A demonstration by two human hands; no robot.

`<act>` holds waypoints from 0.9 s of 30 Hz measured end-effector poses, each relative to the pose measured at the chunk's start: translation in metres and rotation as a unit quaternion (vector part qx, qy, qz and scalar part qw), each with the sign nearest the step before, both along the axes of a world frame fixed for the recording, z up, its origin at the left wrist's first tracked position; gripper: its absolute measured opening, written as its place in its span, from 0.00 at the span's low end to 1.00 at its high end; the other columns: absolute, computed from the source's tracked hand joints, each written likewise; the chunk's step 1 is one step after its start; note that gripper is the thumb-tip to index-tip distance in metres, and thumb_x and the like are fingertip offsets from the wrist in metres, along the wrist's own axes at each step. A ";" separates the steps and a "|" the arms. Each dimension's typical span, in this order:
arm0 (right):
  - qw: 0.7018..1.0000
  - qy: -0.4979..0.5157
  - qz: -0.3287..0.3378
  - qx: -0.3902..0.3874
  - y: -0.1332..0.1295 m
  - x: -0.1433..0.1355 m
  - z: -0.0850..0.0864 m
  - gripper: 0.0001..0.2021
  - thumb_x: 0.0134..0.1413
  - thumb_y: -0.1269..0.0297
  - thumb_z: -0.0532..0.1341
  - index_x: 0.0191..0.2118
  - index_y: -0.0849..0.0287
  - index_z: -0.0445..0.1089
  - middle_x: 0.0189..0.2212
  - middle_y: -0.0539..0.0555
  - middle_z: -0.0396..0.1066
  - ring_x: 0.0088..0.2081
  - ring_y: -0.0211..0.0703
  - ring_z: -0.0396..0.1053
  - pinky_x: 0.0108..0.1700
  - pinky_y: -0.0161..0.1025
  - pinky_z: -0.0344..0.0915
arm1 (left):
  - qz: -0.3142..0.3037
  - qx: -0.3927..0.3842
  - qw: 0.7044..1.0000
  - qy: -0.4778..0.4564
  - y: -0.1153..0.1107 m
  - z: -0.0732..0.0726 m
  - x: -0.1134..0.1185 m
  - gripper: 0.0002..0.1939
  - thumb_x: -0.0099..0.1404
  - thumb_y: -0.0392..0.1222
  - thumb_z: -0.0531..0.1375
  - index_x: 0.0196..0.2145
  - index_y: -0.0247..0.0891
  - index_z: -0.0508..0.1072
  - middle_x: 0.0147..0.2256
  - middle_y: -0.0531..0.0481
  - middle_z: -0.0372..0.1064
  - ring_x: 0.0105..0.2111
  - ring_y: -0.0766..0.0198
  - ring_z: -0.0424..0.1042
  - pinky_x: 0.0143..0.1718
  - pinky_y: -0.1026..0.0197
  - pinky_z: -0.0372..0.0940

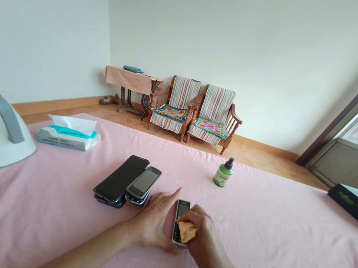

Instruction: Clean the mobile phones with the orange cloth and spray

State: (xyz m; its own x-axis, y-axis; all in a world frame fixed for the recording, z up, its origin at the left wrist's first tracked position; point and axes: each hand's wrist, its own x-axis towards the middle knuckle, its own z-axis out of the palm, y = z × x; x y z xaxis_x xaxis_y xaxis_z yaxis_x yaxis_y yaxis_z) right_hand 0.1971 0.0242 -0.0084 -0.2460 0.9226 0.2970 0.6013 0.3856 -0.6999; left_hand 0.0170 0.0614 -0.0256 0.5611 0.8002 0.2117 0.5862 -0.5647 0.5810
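Nearby, right grip [202, 232] pinching cloth [187, 233] on phone [183, 208], left grip [153, 219] spread along its edge, tablecloth [279, 233] rightward

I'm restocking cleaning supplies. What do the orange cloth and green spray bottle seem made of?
Orange cloth: matte, soft fabric, going by its creases and zigzag edge; possibly microfibre, but the weave is too small to tell. Green spray bottle: probably smooth plastic, judging by its rounded green body and moulded-looking black top.
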 end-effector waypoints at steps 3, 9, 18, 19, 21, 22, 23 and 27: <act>1.000 -0.009 -0.013 -0.020 0.000 0.004 0.001 0.15 0.37 0.85 0.54 0.25 0.60 0.73 0.27 0.51 0.67 0.29 0.36 0.66 0.30 0.31 0.57 | 0.002 -0.009 1.000 0.007 0.000 0.002 0.000 0.67 0.36 0.57 0.70 0.65 0.42 0.36 0.56 0.39 0.57 0.56 0.41 0.55 0.56 0.41 0.49; 1.000 -0.001 0.002 0.003 0.001 -0.002 0.001 0.15 0.37 0.84 0.56 0.26 0.59 0.74 0.28 0.51 0.68 0.31 0.37 0.66 0.31 0.32 0.58 | 0.002 -0.007 1.000 0.000 -0.001 0.005 0.001 0.67 0.35 0.56 0.70 0.65 0.42 0.37 0.55 0.39 0.59 0.54 0.41 0.58 0.55 0.42 0.51; 1.000 -0.002 0.001 -0.005 0.002 -0.002 -0.001 0.15 0.37 0.85 0.55 0.26 0.59 0.73 0.28 0.51 0.67 0.30 0.37 0.66 0.31 0.32 0.57 | 0.002 -0.003 1.000 0.007 0.000 0.001 0.000 0.67 0.35 0.56 0.70 0.65 0.42 0.37 0.56 0.39 0.58 0.56 0.40 0.56 0.55 0.41 0.50; 1.000 0.000 0.009 0.004 0.001 -0.004 0.001 0.16 0.37 0.85 0.55 0.26 0.59 0.74 0.28 0.51 0.67 0.31 0.37 0.66 0.32 0.32 0.57 | 0.001 0.000 1.000 0.005 0.000 0.000 0.000 0.67 0.35 0.56 0.71 0.65 0.42 0.37 0.56 0.39 0.58 0.55 0.41 0.57 0.55 0.42 0.50; 1.000 0.003 0.025 0.014 0.000 -0.006 0.003 0.17 0.36 0.85 0.55 0.27 0.58 0.74 0.29 0.51 0.68 0.33 0.38 0.66 0.33 0.32 0.58 | -0.002 0.004 1.000 0.000 0.000 0.000 0.001 0.68 0.35 0.56 0.71 0.65 0.43 0.36 0.55 0.40 0.59 0.55 0.42 0.58 0.56 0.43 0.50; 1.000 0.003 0.027 0.012 0.000 -0.006 0.003 0.17 0.36 0.85 0.55 0.28 0.58 0.74 0.29 0.51 0.68 0.33 0.38 0.66 0.32 0.32 0.58 | -0.003 0.004 1.000 0.000 0.001 0.000 0.000 0.68 0.35 0.56 0.71 0.65 0.43 0.36 0.55 0.40 0.59 0.55 0.42 0.57 0.56 0.43 0.50; 1.000 0.001 0.024 0.006 0.001 -0.004 0.003 0.17 0.37 0.86 0.55 0.27 0.58 0.74 0.29 0.51 0.67 0.32 0.37 0.66 0.32 0.32 0.57 | -0.003 0.002 1.000 0.002 0.001 0.000 0.000 0.68 0.35 0.56 0.71 0.65 0.43 0.36 0.56 0.40 0.58 0.55 0.42 0.57 0.56 0.42 0.50; 1.000 -0.007 -0.001 -0.021 0.004 0.005 0.000 0.17 0.36 0.87 0.53 0.26 0.60 0.73 0.27 0.52 0.67 0.30 0.36 0.65 0.30 0.31 0.57 | -0.001 -0.008 1.000 0.010 0.000 0.000 -0.001 0.66 0.36 0.57 0.70 0.65 0.42 0.37 0.57 0.39 0.57 0.56 0.40 0.55 0.56 0.41 0.49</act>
